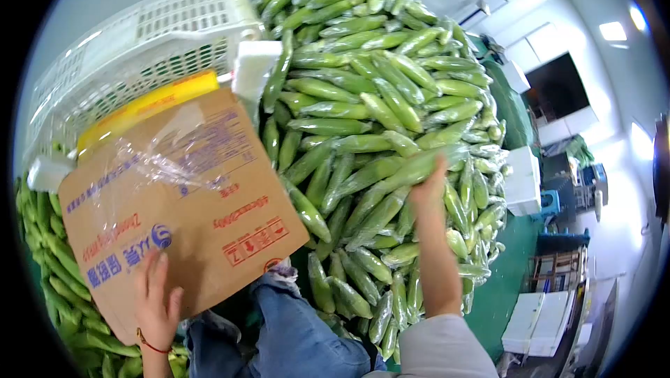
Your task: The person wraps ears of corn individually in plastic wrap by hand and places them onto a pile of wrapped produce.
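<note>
My right hand [429, 186] is closed round a green corn cob [419, 167] in clear film, above a large heap of similarly wrapped cobs [335, 90]. On the left, my left hand [158, 301] has its fingers apart over the lower part of a brown cardboard box [209, 252]; whether the fingertips touch it I cannot tell. Crumpled clear film [150, 158] lies on the cardboard, which bears blue and red print.
A white perforated crate [188, 19] with a yellow strip [150, 107] stands behind the cardboard. More green cobs [63, 266] lie at the far left. White boxes [523, 181] and a blue stool [549, 203] stand on the green floor at the right.
</note>
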Action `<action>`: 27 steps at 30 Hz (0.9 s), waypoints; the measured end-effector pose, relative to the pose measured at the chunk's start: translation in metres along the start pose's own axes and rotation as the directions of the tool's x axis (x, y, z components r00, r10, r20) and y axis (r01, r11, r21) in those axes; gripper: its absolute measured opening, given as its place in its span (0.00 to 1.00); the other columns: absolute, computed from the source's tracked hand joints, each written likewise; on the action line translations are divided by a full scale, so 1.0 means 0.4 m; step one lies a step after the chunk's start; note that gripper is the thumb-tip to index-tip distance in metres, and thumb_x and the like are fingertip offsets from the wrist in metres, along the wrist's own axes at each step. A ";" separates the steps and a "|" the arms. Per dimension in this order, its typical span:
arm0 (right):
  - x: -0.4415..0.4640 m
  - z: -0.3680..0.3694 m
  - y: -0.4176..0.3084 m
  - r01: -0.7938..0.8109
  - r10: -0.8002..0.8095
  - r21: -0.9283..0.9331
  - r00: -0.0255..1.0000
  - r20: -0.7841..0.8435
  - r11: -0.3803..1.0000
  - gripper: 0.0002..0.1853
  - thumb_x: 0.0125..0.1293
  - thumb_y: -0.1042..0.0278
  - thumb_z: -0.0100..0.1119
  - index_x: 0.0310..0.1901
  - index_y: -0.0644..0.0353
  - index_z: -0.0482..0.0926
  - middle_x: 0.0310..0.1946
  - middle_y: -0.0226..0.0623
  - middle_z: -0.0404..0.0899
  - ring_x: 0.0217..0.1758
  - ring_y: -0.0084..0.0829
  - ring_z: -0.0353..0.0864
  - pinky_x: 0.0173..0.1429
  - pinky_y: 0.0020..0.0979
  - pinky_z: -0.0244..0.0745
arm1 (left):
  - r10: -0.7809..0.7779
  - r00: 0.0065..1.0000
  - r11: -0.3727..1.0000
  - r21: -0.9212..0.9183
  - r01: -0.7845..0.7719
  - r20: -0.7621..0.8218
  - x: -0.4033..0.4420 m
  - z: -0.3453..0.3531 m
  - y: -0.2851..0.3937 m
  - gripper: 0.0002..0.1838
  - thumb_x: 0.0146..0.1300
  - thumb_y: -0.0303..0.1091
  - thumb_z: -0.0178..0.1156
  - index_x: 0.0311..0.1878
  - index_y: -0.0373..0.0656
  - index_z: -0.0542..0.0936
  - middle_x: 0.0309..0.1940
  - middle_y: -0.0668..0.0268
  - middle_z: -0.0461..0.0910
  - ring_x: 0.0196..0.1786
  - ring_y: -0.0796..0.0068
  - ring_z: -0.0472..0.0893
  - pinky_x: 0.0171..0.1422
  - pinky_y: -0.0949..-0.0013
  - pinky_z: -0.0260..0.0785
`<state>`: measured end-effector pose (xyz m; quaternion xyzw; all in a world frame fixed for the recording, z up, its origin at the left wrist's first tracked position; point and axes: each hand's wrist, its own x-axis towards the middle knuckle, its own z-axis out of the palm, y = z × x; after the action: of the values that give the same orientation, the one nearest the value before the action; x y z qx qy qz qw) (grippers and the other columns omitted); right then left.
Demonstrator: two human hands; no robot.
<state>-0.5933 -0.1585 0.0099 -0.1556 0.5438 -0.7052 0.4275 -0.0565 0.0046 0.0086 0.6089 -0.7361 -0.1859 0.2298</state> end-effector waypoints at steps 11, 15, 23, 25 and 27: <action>-0.354 0.436 0.270 0.978 0.293 -0.165 0.123 0.948 0.126 0.39 0.57 0.58 0.70 0.69 0.53 0.66 0.71 0.48 0.60 0.75 0.52 0.56 0.76 0.44 0.55 | -0.231 0.867 0.928 0.168 0.333 -0.442 0.069 -0.069 -0.260 0.29 0.53 0.29 0.71 0.62 0.45 0.77 0.68 0.52 0.68 0.61 0.52 0.75 0.66 0.58 0.67; -0.325 0.596 0.436 0.989 -0.017 -0.084 0.087 0.996 0.120 0.13 0.62 0.65 0.64 0.48 0.57 0.81 0.53 0.40 0.81 0.63 0.45 0.73 0.62 0.41 0.67 | 0.223 0.932 0.940 0.316 -0.128 -0.287 0.177 -0.123 -0.353 0.11 0.57 0.32 0.66 0.43 0.46 0.80 0.51 0.60 0.80 0.51 0.56 0.79 0.54 0.60 0.70; -0.369 0.413 0.237 0.803 0.292 -0.429 0.329 0.898 0.414 0.02 0.61 0.77 0.58 0.31 0.61 0.76 0.29 0.36 0.79 0.33 0.37 0.74 0.44 0.36 0.67 | 0.185 0.926 0.959 0.265 -0.098 -0.328 -0.095 -0.172 -0.266 0.09 0.51 0.27 0.62 0.37 0.43 0.77 0.33 0.61 0.79 0.36 0.56 0.81 0.39 0.58 0.75; -0.422 0.359 0.230 0.886 0.325 -0.306 0.192 0.926 0.348 0.03 0.60 0.76 0.59 0.31 0.60 0.75 0.27 0.35 0.78 0.32 0.39 0.73 0.42 0.37 0.67 | 0.277 0.911 0.953 0.204 -0.222 -0.304 -0.177 -0.167 -0.212 0.08 0.50 0.27 0.61 0.36 0.43 0.77 0.32 0.62 0.79 0.37 0.57 0.81 0.41 0.60 0.76; -0.432 0.283 0.243 0.927 0.330 -0.218 0.112 0.937 0.304 0.03 0.60 0.75 0.61 0.31 0.58 0.76 0.26 0.35 0.78 0.32 0.41 0.73 0.42 0.40 0.67 | 0.165 0.956 0.977 0.174 -0.124 -0.241 -0.298 -0.107 -0.183 0.03 0.61 0.25 0.54 0.32 0.43 0.76 0.35 0.61 0.81 0.42 0.58 0.83 0.50 0.57 0.78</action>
<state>-0.3723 -0.1012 0.0055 -0.8838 0.3551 -0.1198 0.2801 0.0450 0.1079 -0.0099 0.5882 -0.7556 -0.0305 0.2867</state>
